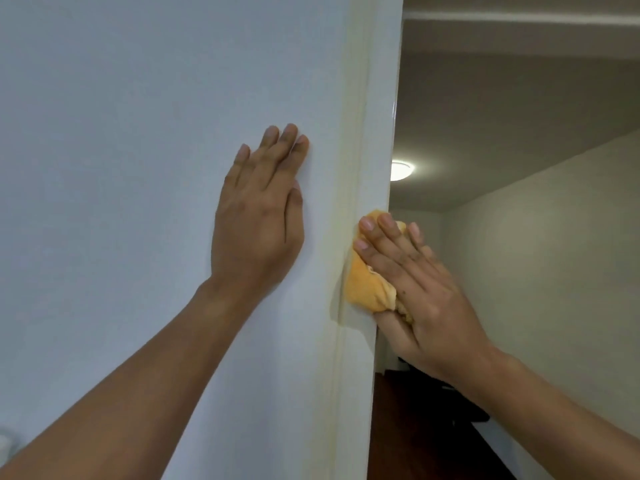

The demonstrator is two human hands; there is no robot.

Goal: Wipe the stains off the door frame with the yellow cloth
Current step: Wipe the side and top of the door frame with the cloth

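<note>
Against the outer face of the door frame [372,133], roughly halfway up the visible length, the right hand [412,285] presses the yellow cloth [365,284] flat, fingers extended over the bunched fabric with the thumb tucked beneath its lower fold. The left hand [258,209] lies open on the wall [138,133] just beside the frame, fingers straight and together, holding nothing; it appears to serve as a brace. Judged risks: the cloth is wadded rather than folded, so only part of it contacts the frame, and the narrow yellowed groove [353,140] between wall and frame could be missed unless an edge is worked into it. Flat-fingered pressure gives little retention; a fast stroke could let the cloth slip out from under the palm and fall. Sideways pressure at the frame's free edge could carry the hand off the corner into the doorway. Materials: the frame is smooth, glossy painted trim with a rounded outer edge showing a highlight; the wall is matte with a fine texture; the cloth is soft, thick, plush fabric in yellow-orange. Individual stains cannot be distinguished beyond the yellow tint along the groove.
</note>
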